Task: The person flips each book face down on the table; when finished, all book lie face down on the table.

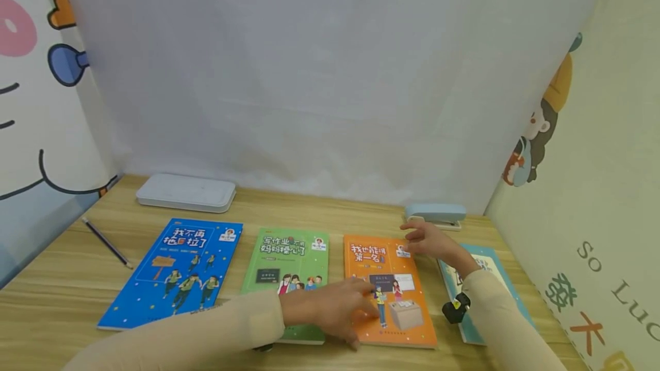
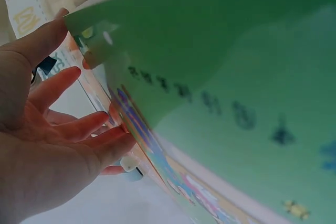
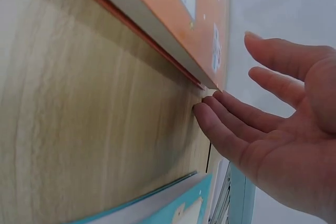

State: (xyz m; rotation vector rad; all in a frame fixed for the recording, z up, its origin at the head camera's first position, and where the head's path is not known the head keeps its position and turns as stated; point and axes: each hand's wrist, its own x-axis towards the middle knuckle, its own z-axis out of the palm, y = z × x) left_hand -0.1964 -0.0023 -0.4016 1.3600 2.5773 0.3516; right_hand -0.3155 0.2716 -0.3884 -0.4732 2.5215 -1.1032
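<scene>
An orange book [image 1: 389,263] lies face up on the wooden table between my hands. My left hand [image 1: 335,305] reaches over the green book [image 1: 289,265], its spread fingers at the orange book's lower left side. In the left wrist view those fingers are loosely extended beside the book edges; contact is hard to tell. My right hand [image 1: 438,244] is at the orange book's upper right corner. The right wrist view shows its fingers [image 3: 231,124] fairly straight, with fingertips close to that corner and nothing gripped.
A blue book [image 1: 180,273] lies at the left, beside a pencil [image 1: 107,242]. Under my right forearm is a teal-edged book [image 1: 469,328]. Along the back are a white case [image 1: 187,192] and a light blue stapler [image 1: 435,210], before a pale curtain [image 1: 330,73].
</scene>
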